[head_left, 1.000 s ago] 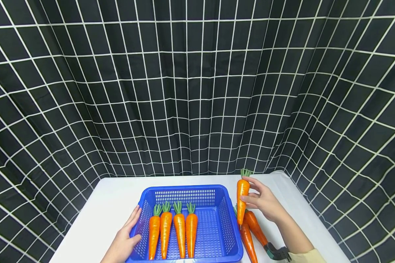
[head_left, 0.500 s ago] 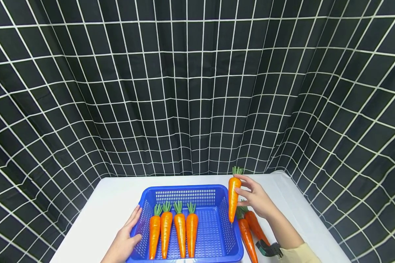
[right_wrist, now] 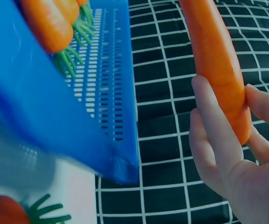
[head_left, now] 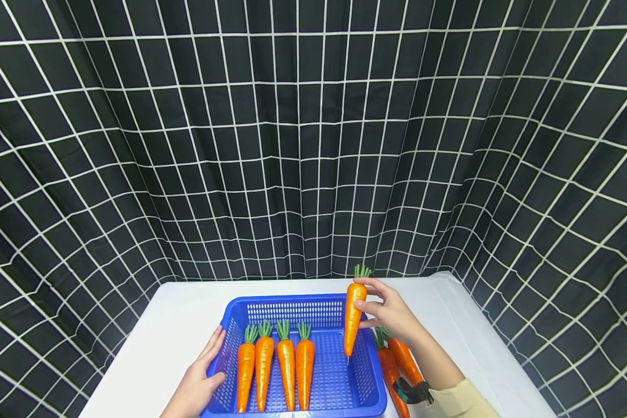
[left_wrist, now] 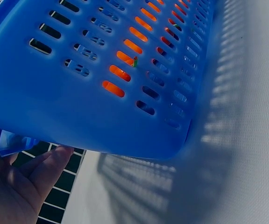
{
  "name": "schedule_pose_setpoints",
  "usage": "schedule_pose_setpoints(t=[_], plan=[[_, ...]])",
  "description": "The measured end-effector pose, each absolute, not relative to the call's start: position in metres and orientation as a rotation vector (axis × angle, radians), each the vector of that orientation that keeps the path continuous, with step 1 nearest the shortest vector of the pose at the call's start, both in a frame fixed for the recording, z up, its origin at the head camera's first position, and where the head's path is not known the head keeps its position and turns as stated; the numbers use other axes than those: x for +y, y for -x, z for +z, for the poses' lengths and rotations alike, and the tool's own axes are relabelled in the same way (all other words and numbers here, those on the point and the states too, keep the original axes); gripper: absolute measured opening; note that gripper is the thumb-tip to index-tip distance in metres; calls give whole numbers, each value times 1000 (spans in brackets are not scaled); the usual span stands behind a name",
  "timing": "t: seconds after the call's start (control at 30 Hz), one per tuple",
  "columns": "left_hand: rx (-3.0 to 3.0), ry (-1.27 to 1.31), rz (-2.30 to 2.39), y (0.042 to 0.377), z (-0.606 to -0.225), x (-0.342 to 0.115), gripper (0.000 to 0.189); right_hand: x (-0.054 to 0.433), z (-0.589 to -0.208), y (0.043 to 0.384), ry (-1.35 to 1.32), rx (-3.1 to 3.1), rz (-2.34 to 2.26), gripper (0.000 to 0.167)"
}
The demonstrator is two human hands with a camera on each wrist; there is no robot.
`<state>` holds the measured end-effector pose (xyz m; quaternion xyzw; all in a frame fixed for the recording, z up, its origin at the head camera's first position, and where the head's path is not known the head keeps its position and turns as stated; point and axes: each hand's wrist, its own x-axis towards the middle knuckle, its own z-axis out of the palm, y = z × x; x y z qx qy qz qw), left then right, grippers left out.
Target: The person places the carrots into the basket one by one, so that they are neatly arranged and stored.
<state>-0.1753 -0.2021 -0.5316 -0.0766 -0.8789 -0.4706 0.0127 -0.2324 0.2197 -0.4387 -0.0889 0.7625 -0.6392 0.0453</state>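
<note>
My right hand [head_left: 389,310] grips an orange carrot [head_left: 353,316] near its green top. The carrot hangs tip down over the right part of a blue plastic basket [head_left: 292,298]. In the right wrist view, fingers and thumb are on both sides of the carrot [right_wrist: 218,65]. Several carrots [head_left: 286,368] lie side by side in the basket, tops away from me. At the basket's left rim, my left hand [head_left: 195,377] rests with fingers straight; the left wrist view shows this hand [left_wrist: 27,182] by the basket wall [left_wrist: 69,107].
Outside the basket's right wall, two more carrots [head_left: 389,366] lie on the white table [head_left: 480,342], partly hidden by the right forearm. A dark strap [head_left: 413,391] circles the right wrist. Behind the table hangs a black curtain [head_left: 313,174] with a white grid.
My right hand has moved left with the carrot, from above the carrots beside the basket to over the basket's right part. The left hand and basket have stayed about where they were.
</note>
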Motion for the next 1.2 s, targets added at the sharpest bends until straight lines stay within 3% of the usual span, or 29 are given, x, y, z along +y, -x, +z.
schedule_pose_setpoints(t=[1.2], plan=[[-2771, 186, -1462, 177, -534, -202, 86, 151, -463, 244, 312, 2233, -1728, 46]])
